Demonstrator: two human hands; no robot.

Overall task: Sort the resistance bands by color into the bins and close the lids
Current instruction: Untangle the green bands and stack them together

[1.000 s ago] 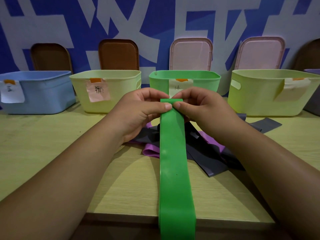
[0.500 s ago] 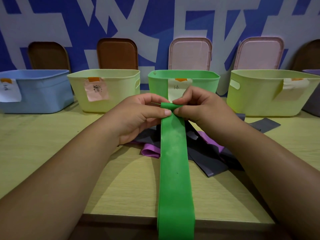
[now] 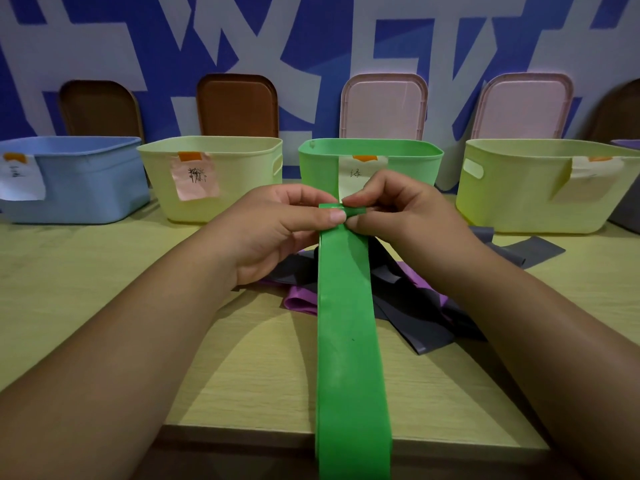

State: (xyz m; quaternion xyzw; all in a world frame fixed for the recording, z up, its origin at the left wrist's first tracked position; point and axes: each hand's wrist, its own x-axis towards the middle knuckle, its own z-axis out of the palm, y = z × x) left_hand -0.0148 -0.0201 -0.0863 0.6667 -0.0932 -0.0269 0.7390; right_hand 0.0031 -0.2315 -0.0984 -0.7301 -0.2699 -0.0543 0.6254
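Green band [image 3: 348, 341] – rolled top end pinched by left hand [image 3: 273, 233] and right hand [image 3: 403, 220], both grips clamped tight.

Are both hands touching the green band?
Touching. The head view shows the left hand and right hand pinching the rolled top end of the green band.

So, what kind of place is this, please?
Probably a staged sorting workstation, not a home: labelled bins in a row on a wooden table, lids leaning against a blue-and-white printed wall, resistance bands piled in front.
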